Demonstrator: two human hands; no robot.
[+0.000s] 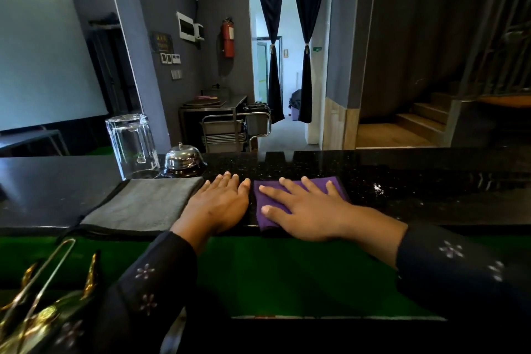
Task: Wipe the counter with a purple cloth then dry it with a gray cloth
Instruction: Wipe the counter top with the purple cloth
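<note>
Count, items on the black surface (402, 181): 2 cloths, 1 glass, 1 bell.
- purple cloth (268, 211), qty 1, under the right hand (304, 210).
- gray cloth (143, 204), qty 1, touching the left hand (218, 204) on its outer side.
- clear glass (130, 144), qty 1, upside down, beyond the gray cloth.
- metal call bell (184, 159), qty 1, beyond the left hand.

Hands on the surface: 2, both flat.

Two bare hands, long dark sleeves (448, 261) scattered with small pale embroidered flowers (451, 249).

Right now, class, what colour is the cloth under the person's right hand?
Purple, flat on the black counter; the head view shows it.
</note>
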